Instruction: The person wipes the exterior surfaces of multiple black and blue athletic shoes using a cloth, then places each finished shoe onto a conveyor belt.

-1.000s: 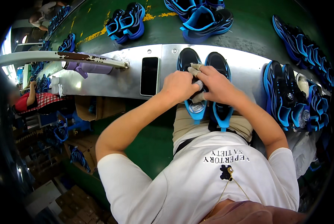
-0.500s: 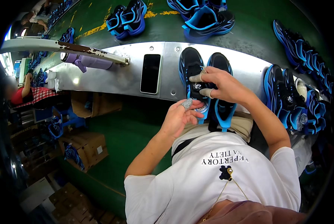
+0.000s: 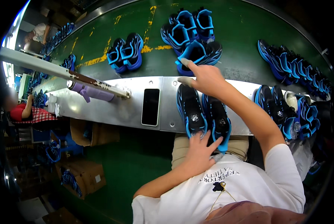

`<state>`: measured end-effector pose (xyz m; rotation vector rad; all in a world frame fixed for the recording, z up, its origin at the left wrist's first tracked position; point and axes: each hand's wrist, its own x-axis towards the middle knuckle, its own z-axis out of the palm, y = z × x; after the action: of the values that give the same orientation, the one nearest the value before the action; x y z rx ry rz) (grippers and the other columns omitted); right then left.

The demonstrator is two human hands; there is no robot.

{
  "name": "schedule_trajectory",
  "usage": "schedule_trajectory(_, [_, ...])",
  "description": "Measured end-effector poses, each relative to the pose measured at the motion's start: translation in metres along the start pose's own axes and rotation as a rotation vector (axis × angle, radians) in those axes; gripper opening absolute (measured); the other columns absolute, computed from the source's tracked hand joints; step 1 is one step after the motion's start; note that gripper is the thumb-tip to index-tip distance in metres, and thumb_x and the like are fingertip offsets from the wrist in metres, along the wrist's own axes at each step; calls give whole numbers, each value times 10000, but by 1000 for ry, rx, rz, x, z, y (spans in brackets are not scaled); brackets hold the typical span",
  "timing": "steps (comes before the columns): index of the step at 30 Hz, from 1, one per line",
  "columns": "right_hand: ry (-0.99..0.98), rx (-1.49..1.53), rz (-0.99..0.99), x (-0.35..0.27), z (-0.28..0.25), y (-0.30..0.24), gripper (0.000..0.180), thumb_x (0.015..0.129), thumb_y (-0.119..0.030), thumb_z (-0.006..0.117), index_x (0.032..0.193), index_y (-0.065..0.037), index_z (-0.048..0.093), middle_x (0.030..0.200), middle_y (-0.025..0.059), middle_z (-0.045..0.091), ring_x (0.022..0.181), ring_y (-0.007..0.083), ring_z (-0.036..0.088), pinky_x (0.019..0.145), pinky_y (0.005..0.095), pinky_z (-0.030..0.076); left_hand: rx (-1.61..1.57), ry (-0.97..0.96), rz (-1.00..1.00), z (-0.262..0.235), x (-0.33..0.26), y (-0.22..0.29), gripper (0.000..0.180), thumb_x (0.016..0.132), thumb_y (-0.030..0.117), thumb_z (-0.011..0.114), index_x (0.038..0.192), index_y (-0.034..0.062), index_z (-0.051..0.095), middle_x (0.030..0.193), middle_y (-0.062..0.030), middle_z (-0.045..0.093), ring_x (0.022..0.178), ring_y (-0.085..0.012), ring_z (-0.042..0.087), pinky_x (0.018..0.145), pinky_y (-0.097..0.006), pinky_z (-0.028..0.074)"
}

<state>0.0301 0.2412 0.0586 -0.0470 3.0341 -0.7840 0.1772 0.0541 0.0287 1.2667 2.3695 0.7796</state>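
Note:
A pair of black-and-blue sneakers with round dials, the left sneaker (image 3: 188, 108) and the right sneaker (image 3: 218, 117), rests on the metal ledge (image 3: 131, 87), heels toward me. My left hand (image 3: 200, 151) touches their heel ends with its fingers spread. Farther out, my right hand (image 3: 208, 78), with pale covers on thumb and forefinger, reaches over the toes to another sneaker (image 3: 200, 55) on the green belt. Thumb and forefinger lie on either side of its heel, gripping it. The other fingers of that hand are folded out of sight.
A phone (image 3: 151, 107) and purple bottle (image 3: 92, 92) lie left, near a worn metal bar (image 3: 81, 77). More sneakers stand on the belt (image 3: 148, 11); another pair (image 3: 273, 106) sits right. Cardboard boxes (image 3: 86, 177) are below left. A person in red (image 3: 21, 112) sits far left.
My right hand has left the dial of the left sneaker and moved out to the sneaker on the belt. My left hand has shifted onto the pair's heels. The view has tilted up.

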Motion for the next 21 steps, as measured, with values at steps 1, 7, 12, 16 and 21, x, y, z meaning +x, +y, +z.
schedule_trajectory(1, [50,-57,40,23,16,3,728,856,-563,596,1381,-76,460,746,160,686,714,376,666,653,471,516,89,8,14,8,10,-1,599,663,226,712,1249,166,605,1242,-248,497,1136,-404,443,956,-491,377])
schedule_trajectory(7, [169,-19,248,38,58,85,646,765,-672,622,1093,-116,659,823,179,694,828,351,683,740,459,531,108,-121,76,-1,47,-23,402,628,295,775,985,141,672,966,-122,537,960,-313,546,718,-439,473])
schedule_trajectory(12, [93,-11,412,27,-5,173,445,786,-503,664,1080,-170,667,935,134,690,911,330,645,793,439,507,86,125,90,-90,68,-68,337,676,400,780,843,121,691,748,-93,574,728,-294,595,675,-395,471])
schedule_trajectory(16, [335,-199,413,27,-31,282,513,735,-438,780,1127,-152,611,1034,184,598,962,372,597,797,456,501,330,278,98,-129,131,-108,349,686,406,784,816,103,669,747,-110,578,729,-319,590,652,-424,467])
schedule_trajectory(21, [794,-429,-45,87,-72,231,446,741,-174,743,1171,-145,631,1147,151,592,1063,355,559,911,448,462,468,574,-242,-144,218,-187,335,761,140,686,1078,58,619,1013,-159,606,911,-358,574,807,-463,428])
